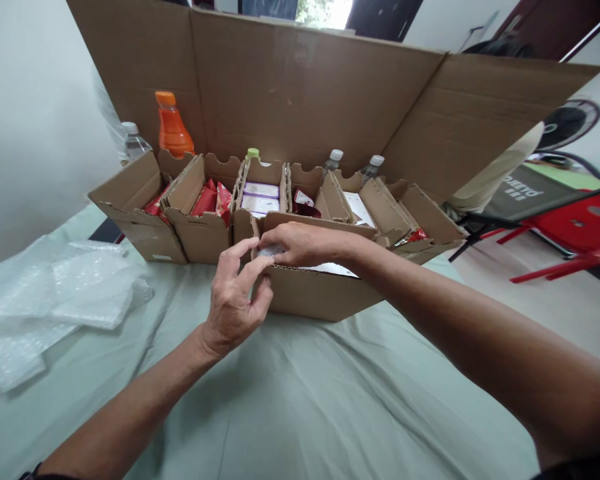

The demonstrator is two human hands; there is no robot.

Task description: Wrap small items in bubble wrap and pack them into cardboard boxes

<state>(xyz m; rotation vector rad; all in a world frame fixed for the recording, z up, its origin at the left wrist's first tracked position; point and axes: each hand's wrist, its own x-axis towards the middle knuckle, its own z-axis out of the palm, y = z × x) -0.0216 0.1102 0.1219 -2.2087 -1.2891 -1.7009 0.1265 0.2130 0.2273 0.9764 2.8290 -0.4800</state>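
Note:
A low open cardboard box point(310, 293) stands in front of a row of similar boxes. Over its left end, my left hand point(237, 293) is curled, with fingers at the top edge and thumb against the outside. My right hand point(300, 243) reaches into the same end from the right, fingers bent down onto a crumpled piece of clear plastic wrap point(271, 250). The fingertips of both hands almost meet at this wrap. Farther right inside the box, a white surface point(335, 269) shows beneath my right forearm. My right hand hides much of the inside.
Behind stand several open cardboard bins point(205, 230) holding red packets point(213, 199) and white-purple packs point(260, 198). An orange bottle point(174, 127) and clear bottles rise before a tall cardboard panel point(300, 87). Bubble wrap point(70, 287) lies left on the green sheet point(290, 400). A red chair point(575, 227) is right.

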